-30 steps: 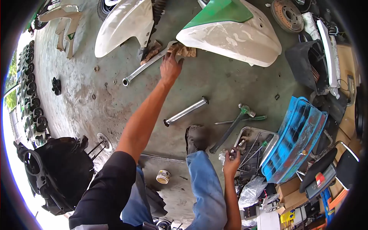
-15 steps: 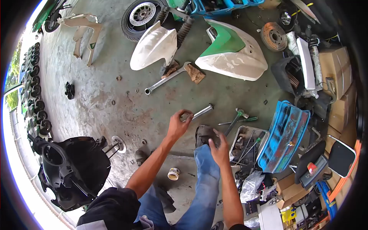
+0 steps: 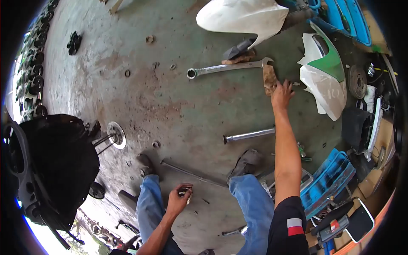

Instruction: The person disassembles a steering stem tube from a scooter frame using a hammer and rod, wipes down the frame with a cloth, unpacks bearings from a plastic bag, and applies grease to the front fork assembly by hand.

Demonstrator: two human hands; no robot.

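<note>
My right hand [image 3: 281, 94] reaches out over the floor with its fingers apart, at the lower end of a crumpled brown piece [image 3: 269, 80]. Beside its fingertips lies a small light object [image 3: 296, 83]. The large wrench [image 3: 229, 67] lies with its open jaw at the brown piece. Between my knees, my left hand [image 3: 179, 199] has its fingers curled round something dark and whitish, too small to make out. A metal tube [image 3: 250, 135] lies below the wrench, its right end passing behind my right forearm.
White fairings [image 3: 242, 17] and a green-and-white panel [image 3: 327, 68] lie ahead. Black bodywork [image 3: 55, 163] stands at left. A thin rod [image 3: 193, 173] crosses the floor between my shoes. A blue toolbox [image 3: 329, 182] is at right. Rings and nuts dot the floor.
The view has shifted. My right hand has moved from beside the tray to the brown piece. My left hand has drawn back from the wrench, past the tube, to between my knees.
</note>
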